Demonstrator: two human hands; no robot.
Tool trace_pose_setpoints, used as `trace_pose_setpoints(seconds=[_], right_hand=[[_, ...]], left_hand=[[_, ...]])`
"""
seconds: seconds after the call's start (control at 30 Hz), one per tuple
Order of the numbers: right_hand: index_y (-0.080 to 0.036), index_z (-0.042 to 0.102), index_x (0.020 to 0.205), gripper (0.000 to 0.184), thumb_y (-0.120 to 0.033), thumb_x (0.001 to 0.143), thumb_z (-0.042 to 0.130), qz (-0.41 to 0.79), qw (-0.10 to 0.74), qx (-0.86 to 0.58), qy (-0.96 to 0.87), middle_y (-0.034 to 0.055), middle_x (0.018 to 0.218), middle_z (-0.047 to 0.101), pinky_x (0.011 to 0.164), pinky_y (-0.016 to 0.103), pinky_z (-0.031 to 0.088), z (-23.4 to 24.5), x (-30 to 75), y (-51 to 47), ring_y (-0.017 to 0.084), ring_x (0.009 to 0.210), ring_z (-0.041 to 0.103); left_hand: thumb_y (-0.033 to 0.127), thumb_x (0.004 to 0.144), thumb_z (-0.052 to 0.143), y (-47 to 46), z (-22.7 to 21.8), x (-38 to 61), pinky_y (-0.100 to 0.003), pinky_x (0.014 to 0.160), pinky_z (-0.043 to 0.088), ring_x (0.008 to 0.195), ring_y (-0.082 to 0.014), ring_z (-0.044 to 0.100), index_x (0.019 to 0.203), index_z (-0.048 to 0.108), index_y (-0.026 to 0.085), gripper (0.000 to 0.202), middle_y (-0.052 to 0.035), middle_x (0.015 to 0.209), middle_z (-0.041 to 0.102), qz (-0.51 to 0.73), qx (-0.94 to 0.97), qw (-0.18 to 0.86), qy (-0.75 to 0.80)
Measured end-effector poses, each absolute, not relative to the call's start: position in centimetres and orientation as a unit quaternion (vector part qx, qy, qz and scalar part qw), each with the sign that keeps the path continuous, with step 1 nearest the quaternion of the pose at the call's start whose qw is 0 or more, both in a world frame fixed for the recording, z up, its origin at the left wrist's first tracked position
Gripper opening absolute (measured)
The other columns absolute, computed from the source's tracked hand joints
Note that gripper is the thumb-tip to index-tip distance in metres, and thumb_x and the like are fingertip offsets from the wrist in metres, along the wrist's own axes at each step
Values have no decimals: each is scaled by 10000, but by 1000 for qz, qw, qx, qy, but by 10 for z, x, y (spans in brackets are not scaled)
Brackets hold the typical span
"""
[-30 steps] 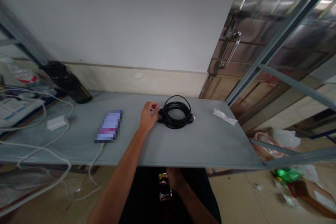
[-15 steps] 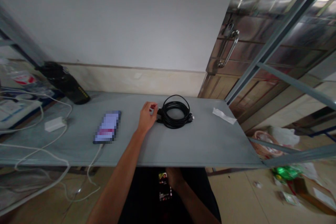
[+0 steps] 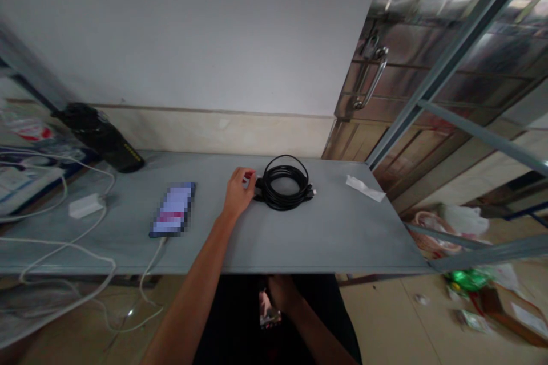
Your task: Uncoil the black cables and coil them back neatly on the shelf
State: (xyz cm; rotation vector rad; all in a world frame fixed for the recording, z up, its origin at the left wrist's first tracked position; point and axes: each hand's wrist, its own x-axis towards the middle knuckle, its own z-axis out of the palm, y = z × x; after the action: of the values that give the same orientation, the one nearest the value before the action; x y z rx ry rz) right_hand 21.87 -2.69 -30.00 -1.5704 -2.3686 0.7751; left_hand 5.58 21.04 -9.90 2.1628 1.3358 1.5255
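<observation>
On the grey table lies a coil of black cable (image 3: 284, 205), its plug ends sticking out left and right. My left hand (image 3: 240, 191) rests at the coil's left side, fingers curled together close against the plugs; whether a plug is between the fingertips is hidden. Below the table edge, over my dark-clothed lap, my right hand (image 3: 282, 295) is closed around a phone (image 3: 269, 312) with a lit screen; shadow hides most of those fingers. A second phone (image 3: 173, 209), its screen pixelated, lies left of my left hand with a white charging cord (image 3: 150, 265) plugged in.
A black bottle (image 3: 105, 138) leans at the back left, near a clear plastic bottle (image 3: 32, 130). A white adapter (image 3: 85, 205) and loose cords lie in front. A white paper strip (image 3: 365, 188) lies right. Metal posts (image 3: 454, 51) rise beside the table; a basket (image 3: 432, 234) stands beyond.
The right-hand phone's screen shows a different picture, and its upper part is now darker. The left hand stays beside the coil. The whole view has shifted slightly.
</observation>
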Motion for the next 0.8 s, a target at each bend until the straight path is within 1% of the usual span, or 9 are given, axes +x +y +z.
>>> trace_pose_setpoints(seconds=[0.1,0.17,0.23,0.33,0.43,0.5,0.6,0.67,0.8], right_hand=[[-172,852,1129,274,-184,899,705,276,25,-544,-792,213,1171,848,1021,500,647,-296,221,-35,400,1159,821],[-158,846,1056,197,-243,970,691,285,-1,-539,-792,202,1087,853,941,451,664,-293,224,-42,368,1059,844],[-171,836,1092,226,-258,1036,635,292,-8,-530,-796,173,1118,856,934,406,658,-288,226,-51,333,1061,844],[-206,803,1245,282,-198,1047,601,296,-4,-516,-803,134,1217,851,949,358,648,-281,228,-66,295,1110,835],[-192,698,1479,479,-163,1004,640,294,0,-510,-808,171,1395,794,992,388,649,-279,226,-77,318,1187,814],[-180,648,1548,546,-176,1002,648,291,0,-513,-807,199,1417,778,996,426,653,-280,225,-77,346,1195,810],[-163,658,1526,515,-221,1014,653,286,0,-531,-798,207,1300,815,948,444,660,-286,220,-65,373,1139,823],[-133,683,1482,475,-237,1019,658,279,2,-544,-791,226,1270,816,968,453,649,-290,216,-52,387,1163,813],[-136,788,1255,282,-213,1010,669,272,1,-550,-790,232,1293,808,1053,447,616,-298,209,-37,381,1263,776]], left_hand=[[367,1094,611,211,-99,55,-400,831,592,961,-248,726,1116,686,255,136,-75,1054,738,511,726,88,451],[356,1095,610,211,-99,55,-405,836,593,967,-249,727,1121,684,257,126,-77,1059,741,510,727,88,451],[336,1091,613,211,-99,56,-413,841,594,975,-254,728,1123,683,257,110,-80,1065,744,508,729,88,450],[316,1083,622,211,-99,56,-414,839,596,980,-257,728,1124,686,255,98,-81,1068,744,504,733,88,448],[301,1077,623,210,-99,57,-412,837,595,976,-256,725,1123,689,255,93,-79,1067,742,503,735,88,447],[288,1072,623,210,-98,58,-414,836,594,966,-256,721,1119,689,256,87,-78,1060,738,504,735,87,446],[276,1070,621,210,-97,58,-419,839,595,947,-254,715,1112,687,258,81,-74,1045,731,505,734,84,446],[273,1069,621,210,-97,58,-419,841,596,942,-253,715,1108,687,259,78,-71,1038,729,506,733,83,447],[272,1064,630,211,-98,57,-403,826,594,949,-249,720,1115,689,259,79,-69,1042,732,504,733,81,449]])
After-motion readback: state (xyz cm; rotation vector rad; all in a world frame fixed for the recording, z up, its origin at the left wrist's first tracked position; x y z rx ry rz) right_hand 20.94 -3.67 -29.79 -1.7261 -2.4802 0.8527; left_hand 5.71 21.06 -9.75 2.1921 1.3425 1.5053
